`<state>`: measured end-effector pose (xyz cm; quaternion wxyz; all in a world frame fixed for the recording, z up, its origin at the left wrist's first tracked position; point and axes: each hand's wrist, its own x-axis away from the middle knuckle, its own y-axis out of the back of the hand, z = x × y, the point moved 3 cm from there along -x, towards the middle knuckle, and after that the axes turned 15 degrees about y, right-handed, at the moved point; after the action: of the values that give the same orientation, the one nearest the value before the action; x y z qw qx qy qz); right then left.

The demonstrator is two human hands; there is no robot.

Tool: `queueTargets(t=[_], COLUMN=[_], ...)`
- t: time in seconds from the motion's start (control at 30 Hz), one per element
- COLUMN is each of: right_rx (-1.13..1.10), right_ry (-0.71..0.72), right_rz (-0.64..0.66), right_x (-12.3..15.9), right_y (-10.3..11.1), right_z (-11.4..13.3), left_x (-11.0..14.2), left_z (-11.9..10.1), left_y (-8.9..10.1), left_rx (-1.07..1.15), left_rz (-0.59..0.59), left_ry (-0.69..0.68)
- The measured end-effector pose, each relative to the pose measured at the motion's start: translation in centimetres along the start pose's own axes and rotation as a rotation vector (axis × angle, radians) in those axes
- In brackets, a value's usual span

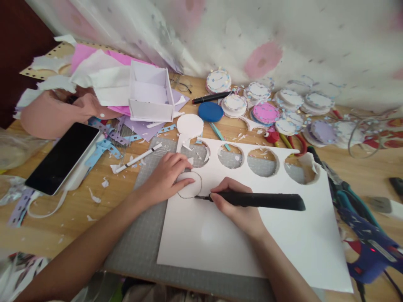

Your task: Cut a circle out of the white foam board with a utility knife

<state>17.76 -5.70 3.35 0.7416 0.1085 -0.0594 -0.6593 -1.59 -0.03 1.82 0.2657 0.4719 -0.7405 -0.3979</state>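
Observation:
A white foam board (pixel 220 235) lies on the grey cutting mat (pixel 135 239), with several round holes along its far edge. A drawn circle (pixel 189 191) marks the board's upper left. My left hand (pixel 171 174) rests on the board's left edge, fingers apart, thumb across that circle. In my right hand (pixel 234 199) is a black-handled craft knife (pixel 270 200), gripped like a pen with the handle slanting right. Its thin dark tip touches the board at the circle's lower right edge. How deep the tip sits cannot be seen.
Several decorated foam discs (pixel 262 113) stand along the back. At left lie a phone (pixel 64 157), a white open box (pixel 151 94) and paper scraps. A blue glue gun (pixel 371 247) and pliers (pixel 355 201) crowd the board's right side. A blue round lid (pixel 210 112) sits behind.

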Motion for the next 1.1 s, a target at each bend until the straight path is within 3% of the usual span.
queueTargets(t=[0.1,0.3,0.47,0.6,0.67,0.77,0.9,0.97,1.1], right_rx=[-0.001,-0.362,-0.587,-0.632,-0.641,-0.635,-0.644,-0.667,-0.704], right_ry=[0.025,0.004,-0.033,-0.003,0.003,0.000,0.004,0.006,0.011], right_rz=[-0.028,-0.429,-0.477,-0.516,-0.528,-0.523,-0.535,-0.547,-0.547], right_x=[0.2,0.2,-0.5,-0.6,-0.5,-0.3,-0.2,-0.2,-0.4], right_y=[0.3,1.6,1.7,1.9,1.9,1.6,1.5,1.6,1.6], right_z=[-0.1,-1.5,-2.0,-2.1,-2.1,-1.9,-1.6,-1.6,-1.9], left_x=[0.0,-0.1,0.0,0.8,1.2,1.8,2.3,2.3,1.6], left_z=[-0.1,0.0,1.3,1.0,0.1,-1.6,-2.9,-3.2,-3.9], left_y=[0.1,0.4,1.1,2.6,3.2,3.4,2.0,1.6,1.8], left_rx=[-0.012,0.108,0.385,0.307,0.148,-0.134,-0.285,-0.295,-0.274], left_rz=[-0.003,-0.048,-0.280,-0.354,-0.340,-0.295,-0.073,0.015,0.083], left_ry=[-0.009,0.009,0.271,0.336,0.290,0.096,-0.072,-0.086,-0.025])
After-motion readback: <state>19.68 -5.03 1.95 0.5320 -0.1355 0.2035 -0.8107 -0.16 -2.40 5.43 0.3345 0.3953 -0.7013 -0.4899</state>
